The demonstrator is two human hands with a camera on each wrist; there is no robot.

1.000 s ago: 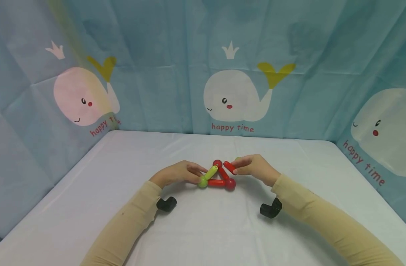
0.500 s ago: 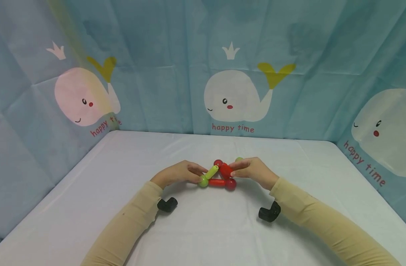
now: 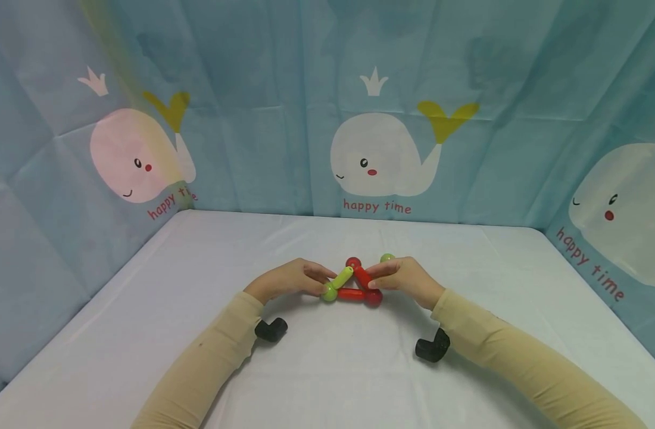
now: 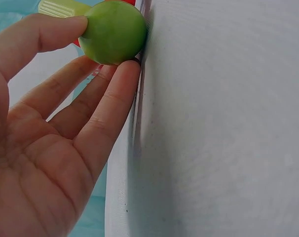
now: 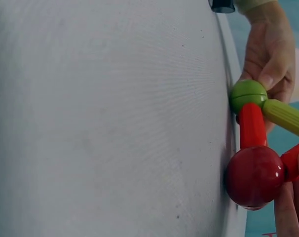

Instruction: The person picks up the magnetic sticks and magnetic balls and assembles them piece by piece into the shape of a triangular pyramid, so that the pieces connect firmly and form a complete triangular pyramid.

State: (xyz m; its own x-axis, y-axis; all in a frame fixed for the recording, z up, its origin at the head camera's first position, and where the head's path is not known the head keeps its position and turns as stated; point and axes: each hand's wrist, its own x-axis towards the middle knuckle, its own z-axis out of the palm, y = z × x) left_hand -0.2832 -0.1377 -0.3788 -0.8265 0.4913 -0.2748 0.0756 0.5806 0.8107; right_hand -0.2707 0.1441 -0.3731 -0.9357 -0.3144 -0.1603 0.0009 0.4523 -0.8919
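My left hand pinches a green ball connector between thumb and fingers. From that ball a yellow-green rod slants upward, and a red rod runs to a red ball connector. My right hand holds another red rod by thumb and fingers. In the right wrist view this rod's lower end meets the front red ball. A second red ball sits at the back. The red rod seen earlier between the two red balls is largely hidden behind the held one.
Another green ball lies on the white-covered table just behind my right hand. A blue whale-print curtain stands along the back and sides. Black camera mounts hang below both wrists.
My right hand has brought its red rod down and left onto the front red ball, uncovering more of the rear green ball. My left hand keeps its grip on the near green ball.
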